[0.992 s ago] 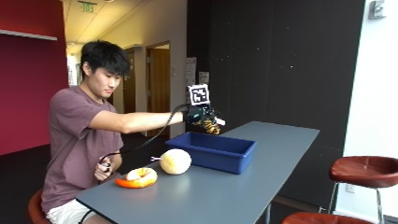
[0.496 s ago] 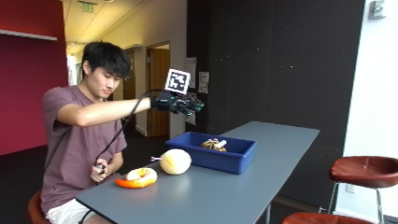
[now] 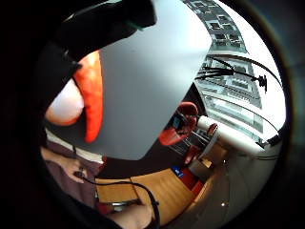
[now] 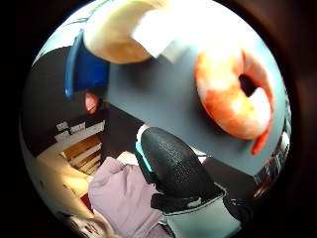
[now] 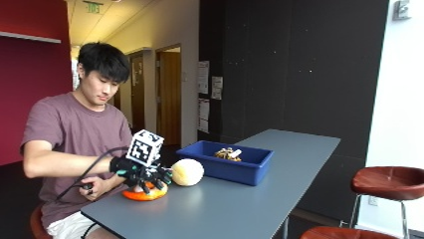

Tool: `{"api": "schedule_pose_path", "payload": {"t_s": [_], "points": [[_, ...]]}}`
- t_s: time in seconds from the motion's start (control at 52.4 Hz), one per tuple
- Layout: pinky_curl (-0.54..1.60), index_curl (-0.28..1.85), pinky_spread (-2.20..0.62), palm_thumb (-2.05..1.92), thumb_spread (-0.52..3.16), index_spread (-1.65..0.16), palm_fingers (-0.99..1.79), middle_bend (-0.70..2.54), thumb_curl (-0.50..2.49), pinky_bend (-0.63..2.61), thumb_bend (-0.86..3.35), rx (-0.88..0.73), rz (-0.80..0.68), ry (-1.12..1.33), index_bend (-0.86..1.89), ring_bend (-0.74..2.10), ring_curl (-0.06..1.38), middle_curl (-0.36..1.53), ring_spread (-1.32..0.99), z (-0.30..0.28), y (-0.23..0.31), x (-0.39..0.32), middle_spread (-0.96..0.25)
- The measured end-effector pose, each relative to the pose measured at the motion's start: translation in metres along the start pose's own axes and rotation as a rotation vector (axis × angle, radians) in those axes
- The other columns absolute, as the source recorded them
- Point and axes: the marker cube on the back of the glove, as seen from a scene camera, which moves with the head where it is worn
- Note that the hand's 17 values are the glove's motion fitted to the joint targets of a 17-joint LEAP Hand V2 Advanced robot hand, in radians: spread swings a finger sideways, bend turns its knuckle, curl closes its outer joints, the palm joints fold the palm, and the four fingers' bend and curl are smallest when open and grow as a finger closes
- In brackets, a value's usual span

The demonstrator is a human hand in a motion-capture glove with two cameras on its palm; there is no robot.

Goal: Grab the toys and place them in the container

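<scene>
In the outside view my gloved right hand [image 5: 142,175] hangs low over the orange and white shrimp toy [image 5: 147,194] at the near end of the table, fingers spread downward around it and holding nothing. A cream ball [image 5: 187,172] lies just beside the toy, next to the blue container [image 5: 248,172]. A small brown toy [image 5: 228,153] lies inside the container. The thumb side palm view has the shrimp toy [image 4: 237,94] curled into a ring on the table, the ball [image 4: 119,34] and the container [image 4: 81,69] beyond it. My thumb [image 4: 168,163] stays apart from the toy. The orange toy [image 3: 93,95] shows close in the little finger side view.
The grey table [image 5: 265,199] stretches away to the right of the container. The person's bare left hand [image 5: 96,188] rests at the table's near corner. Two brown stools [image 5: 387,181] stand off the table's right side.
My hand left a small toy in the blue container, rose above it, then swung down towards the person and now hangs over the orange shrimp toy.
</scene>
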Motion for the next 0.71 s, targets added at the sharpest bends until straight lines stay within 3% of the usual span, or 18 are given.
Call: {"api": "schedule_pose_path", "payload": {"t_s": [0.172, 0.305, 0.496, 0.572, 0.706], "points": [[0.4, 0.13, 0.05, -0.1, 1.12, -0.21, -0.24, 0.09, 0.22, 0.93, -0.07, 0.236, -0.008, -0.047, 0.1, 0.28, 0.32, 0.21, 0.02, 0.045, -0.02, 0.011, 0.02], [0.37, 0.18, -0.03, -0.04, 1.18, -0.25, 0.21, 0.13, 0.22, 0.86, -0.03, 0.43, -0.045, -0.082, 0.21, 0.62, 0.4, 0.2, -0.07, 0.042, -0.032, 0.015, -0.07], [0.37, 0.21, -0.24, 0.07, 1.34, -0.24, 0.87, 0.51, 0.27, 0.86, 0.03, 0.593, -0.079, -0.059, 0.18, 0.97, 0.51, 0.34, -0.26, 0.034, -0.043, 0.013, -0.19], [0.42, 0.21, -0.3, 0.2, 1.35, -0.24, 1.09, 0.64, 0.32, 0.95, 0.09, 0.599, -0.064, -0.038, 0.18, 1.14, 0.58, 0.4, -0.32, 0.027, -0.045, 0.013, -0.23], [0.5, 0.29, -0.37, 0.27, 1.27, -0.26, 1.22, 0.87, 0.39, 1.05, 0.09, 0.412, -0.062, -0.086, 0.3, 1.3, 0.68, 0.52, -0.36, 0.013, -0.036, 0.02, -0.27]]}}
